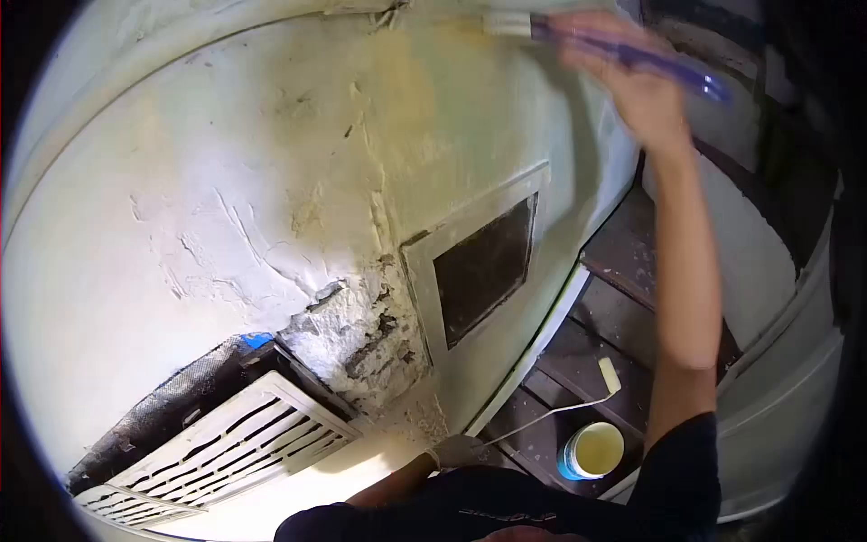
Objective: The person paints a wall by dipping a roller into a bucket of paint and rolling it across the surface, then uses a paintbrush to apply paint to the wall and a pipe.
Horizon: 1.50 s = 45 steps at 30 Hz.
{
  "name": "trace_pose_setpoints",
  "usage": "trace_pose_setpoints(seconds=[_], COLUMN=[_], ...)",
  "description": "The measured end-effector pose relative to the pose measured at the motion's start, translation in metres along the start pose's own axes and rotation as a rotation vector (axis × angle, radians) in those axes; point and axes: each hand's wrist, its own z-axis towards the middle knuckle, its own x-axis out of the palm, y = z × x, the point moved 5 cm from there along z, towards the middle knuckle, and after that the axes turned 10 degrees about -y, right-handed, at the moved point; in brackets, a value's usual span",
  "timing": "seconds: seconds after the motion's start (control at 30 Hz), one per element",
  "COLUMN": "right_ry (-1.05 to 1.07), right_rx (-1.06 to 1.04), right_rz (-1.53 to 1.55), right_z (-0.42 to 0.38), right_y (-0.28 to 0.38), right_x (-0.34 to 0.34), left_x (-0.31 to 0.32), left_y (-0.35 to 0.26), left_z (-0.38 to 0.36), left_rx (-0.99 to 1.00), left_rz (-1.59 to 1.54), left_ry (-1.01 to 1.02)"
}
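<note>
My right hand (646, 99) is raised at the top right, its fingers closed round the purple handle of a paintbrush (512, 24). The pale bristles point left and are at the upper wall (433, 99), which is yellowish and greenish here. Low in the middle, my left hand (459, 450) is closed at the end of a small paint roller (610, 376); its grip is mostly hidden. The roller's thin wire reaches right to a cream-coloured sleeve, which hangs above the dark wooden floor. Just below it stands a paint pot (596, 450) with a blue side and pale yellow paint inside.
Crumbling, broken plaster (361, 334) and peeling paint mark the wall's middle. A framed dark opening (486, 271) sits to its right. A slatted white cover (226, 452) juts out at lower left. Dark wooden steps (623, 244) run along the right.
</note>
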Motion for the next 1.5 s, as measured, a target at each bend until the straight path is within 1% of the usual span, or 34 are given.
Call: trace_pose_setpoints(seconds=[0.03,0.07,0.1,0.17,0.2,0.23,0.3,0.33,0.4,0.5,0.53,0.57,0.63,0.67,0.7,0.77,0.8,0.83,0.87,0.93,0.97,1.0,1.03,1.07,1.1,1.17,1.23,1.27,1.3,1.37,1.4,1.43,1.47,1.5], right_ry=[-0.069,-0.056,-0.046,-0.062,-0.071,-0.073,-0.356,-0.424,-0.456,-0.479,-0.465,-0.447,-0.451,-0.428,-0.49,-0.585,-0.585,-0.642,-0.697,-0.684,-0.674,-0.593,-0.589,-0.626,-0.663,-0.576,-0.576,-0.523,-0.471,-0.404,-0.388,-0.408,-0.429,-0.446], right_rx=[0.181,-0.002,-0.189,-0.138,-0.089,-0.091,-0.014,-0.018,0.027,0.148,0.217,0.287,0.299,0.284,0.247,0.325,0.327,0.327,0.324,0.349,0.373,0.264,0.263,0.296,0.33,0.386,0.359,0.312,0.265,0.137,0.137,0.157,0.317,0.477], right_rz=[-0.343,-0.017,0.309,0.306,0.306,0.305,0.54,0.568,0.543,0.555,0.62,0.684,0.676,0.606,0.6,0.564,0.562,0.676,0.791,0.796,0.803,0.752,0.752,0.842,0.933,0.983,0.93,0.905,0.877,0.935,0.902,0.893,0.992,1.088], right_z=[0.017,0.045,0.067,0.091,0.097,0.096,0.088,0.083,0.068,0.028,0.01,-0.009,-0.04,-0.048,-0.05,-0.036,-0.025,-0.013,-0.004,0.0,-0.003,-0.009,-0.019,-0.035,-0.05,-0.073,-0.092,-0.098,-0.1,-0.097,-0.095,-0.093,-0.089,-0.084], right_y=[-0.017,-0.01,0.005,0.021,0.026,0.03,0.032,0.036,0.031,0.011,0.009,0.013,0.038,0.045,0.047,0.051,0.051,0.048,0.045,0.038,0.034,0.033,0.039,0.052,0.063,0.079,0.091,0.101,0.108,0.119,0.119,0.112,0.1,0.086], right_x=[-0.012,-0.006,-0.002,-0.005,-0.005,-0.001,-0.006,-0.004,0.009,0.043,0.051,0.057,0.066,0.063,0.06,0.048,0.046,0.046,0.048,0.059,0.066,0.075,0.084,0.094,0.099,0.104,0.112,0.114,0.114,0.111,0.113,0.114,0.115,0.114], left_x=[0.002,0.019,0.016,0.005,0.01,0.013,0.017,0.016,0.016,0.008,0.003,0.003,0.008,0.01,0.011,0.008,0.007,0.006,0.005,0.005,0.006,0.008,0.011,0.014,0.017,0.012,0.001,0.007,0.017,0.011,0.008,0.004,0.007,0.011], left_y=[-0.002,0.013,0.008,0.0,0.015,0.019,0.026,0.026,0.029,0.019,0.002,0.004,0.013,0.015,0.017,0.013,0.01,0.009,0.009,0.004,0.006,0.012,0.019,0.025,0.029,0.021,0.001,0.009,0.026,0.015,0.011,0.004,0.008,0.016], left_z=[-0.001,0.002,0.002,0.004,0.006,0.005,0.006,0.007,0.005,0.002,-0.001,-0.001,0.0,0.0,0.001,0.001,0.0,0.0,0.0,0.0,-0.001,0.0,0.0,0.002,0.003,0.002,-0.002,0.001,0.006,0.005,0.005,0.003,0.003,0.002], left_rx=[0.077,0.371,0.369,0.146,-0.065,-0.064,-0.027,-0.024,-0.105,-0.145,0.082,0.084,0.022,0.02,0.032,0.045,-0.011,-0.065,-0.062,0.078,0.08,0.006,-0.068,-0.066,-0.017,0.03,0.108,0.11,0.063,0.015,-0.044,-0.104,-0.014,-0.016], left_rz=[0.045,0.251,0.257,0.119,-0.014,-0.012,-0.046,-0.047,-0.018,-0.045,0.071,0.071,0.016,0.018,0.041,0.064,0.028,-0.005,-0.005,0.117,0.115,0.045,-0.026,-0.029,-0.006,0.015,0.098,0.099,0.046,-0.006,-0.037,-0.069,0.007,0.005], left_ry=[-0.004,-0.093,-0.088,-0.018,0.016,0.016,-0.052,-0.057,-0.073,-0.054,-0.08,-0.078,-0.043,-0.048,-0.045,-0.041,-0.013,0.013,0.014,-0.01,-0.009,-0.011,-0.013,-0.017,-0.025,-0.036,-0.009,-0.008,-0.006,0.004,0.024,0.041,-0.017,-0.018])
